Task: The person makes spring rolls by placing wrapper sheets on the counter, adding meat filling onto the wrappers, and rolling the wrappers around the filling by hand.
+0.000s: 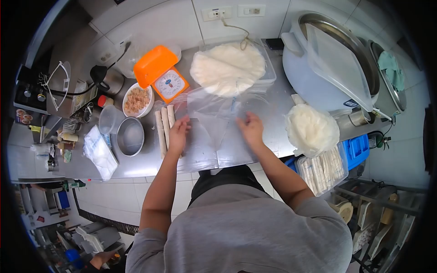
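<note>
A clear plastic sheet [211,132] lies on the steel counter between my hands. My left hand [180,133] is at its left side, close to several pale rolls [162,132], with its fingers apart. On the other side, my right hand [251,131] has its fingers spread over the sheet's right edge. Whether either hand touches the film is hard to make out. Behind them, a stack of thin white wrappers [227,68] rests on a clear container. An orange scale [170,85] and a white bowl of pinkish filling [137,100] stand left of the stack.
A metal bowl [130,136] and folded plastic bags [100,152] are at the left. To the right are a large white tub [300,68], a bagged pale bundle [312,129] and a tray of rolls [321,170]. Another person's hand [101,259] shows at the lower left.
</note>
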The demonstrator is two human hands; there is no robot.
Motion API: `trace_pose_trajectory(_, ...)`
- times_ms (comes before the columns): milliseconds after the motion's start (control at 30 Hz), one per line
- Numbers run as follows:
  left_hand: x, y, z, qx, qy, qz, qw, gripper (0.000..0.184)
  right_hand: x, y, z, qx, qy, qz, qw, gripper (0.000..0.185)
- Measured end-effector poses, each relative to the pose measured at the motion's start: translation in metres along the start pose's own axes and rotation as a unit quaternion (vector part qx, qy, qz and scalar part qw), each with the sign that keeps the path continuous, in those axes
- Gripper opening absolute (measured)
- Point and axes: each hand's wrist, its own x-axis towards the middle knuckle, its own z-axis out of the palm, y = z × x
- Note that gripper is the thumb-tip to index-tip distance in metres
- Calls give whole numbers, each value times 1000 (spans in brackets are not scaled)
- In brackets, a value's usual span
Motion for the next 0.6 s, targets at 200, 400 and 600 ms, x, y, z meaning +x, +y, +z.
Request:
trace_pose_trajectory(200,5,78,34,-331,-43,-134,933,82,20,-42,24,459,-45,-72,885,38)
trace_pose_trajectory(400,-9,127,39,-268,-94,103,953,75,-10,-107,-44,460,41,-152,874,74)
trace_pose_trajectory(600,27,-22,43,-32,-16,-18,999,66,31,-40,5,196,167,-79,963,71)
